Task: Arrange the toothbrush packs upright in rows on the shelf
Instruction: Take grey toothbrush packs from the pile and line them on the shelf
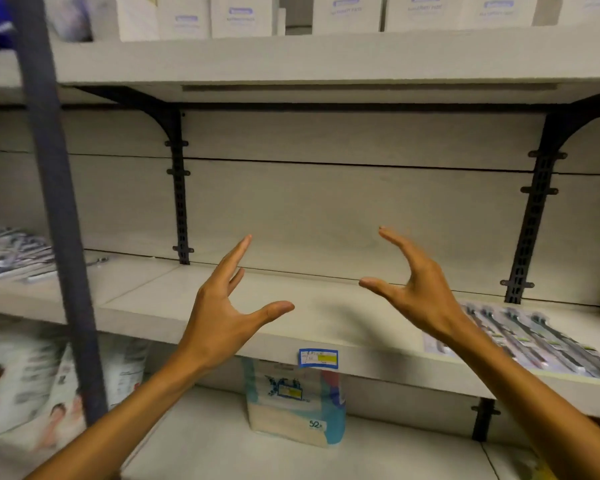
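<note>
Several toothbrush packs [530,337] lie flat in a pile at the right end of the pale wooden shelf [326,310]. More flat packs [14,254] lie on the shelf section at the far left. My left hand [226,299] and my right hand [416,289] are raised over the bare middle of the shelf, palms facing each other, fingers spread, holding nothing. The right hand is just left of the right pile and does not touch it.
A dark upright post [59,209] stands at the left in front of the shelves. Black brackets [179,188] hold the shelf above, which carries white boxes [243,15]. Below, a wrapped package [295,403] and printed packs [25,386] stand. A blue price tag [318,357] marks the shelf edge.
</note>
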